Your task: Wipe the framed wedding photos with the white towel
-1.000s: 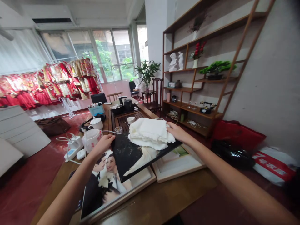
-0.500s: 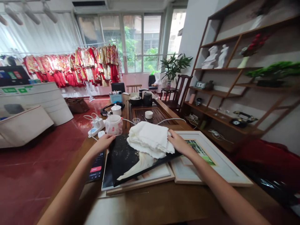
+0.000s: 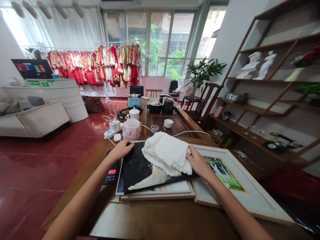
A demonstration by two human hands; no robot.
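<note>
- Bright room with red floor tiles (image 3: 32, 186), red and gold clothes (image 3: 120, 66) hanging by the windows.
- Wooden table (image 3: 140, 220) running away from the person; cups and a kettle (image 3: 167, 106) sit towards the far end, perhaps to leave the near part for flat things.
- Two pale frames lie on the near end: the right frame (image 3: 272, 212) shows a garden picture, and the left frame (image 3: 160, 197) is mostly covered.
- Black panel (image 3: 135, 166) above the left frame, slightly tilted; whether it touches the frame, I cannot tell.
- Folded white cloth (image 3: 167, 150) on top of the panel, probably carried there like a load on a tray.
- Left hand (image 3: 122, 150), nearly closed, pinches the panel's upper left corner.
- Right hand (image 3: 198, 161), fingers curled, grips the panel's right edge against the cloth, seemingly steadying both; its underside is hidden.
- Phone (image 3: 111, 171) beside the left frame.
</note>
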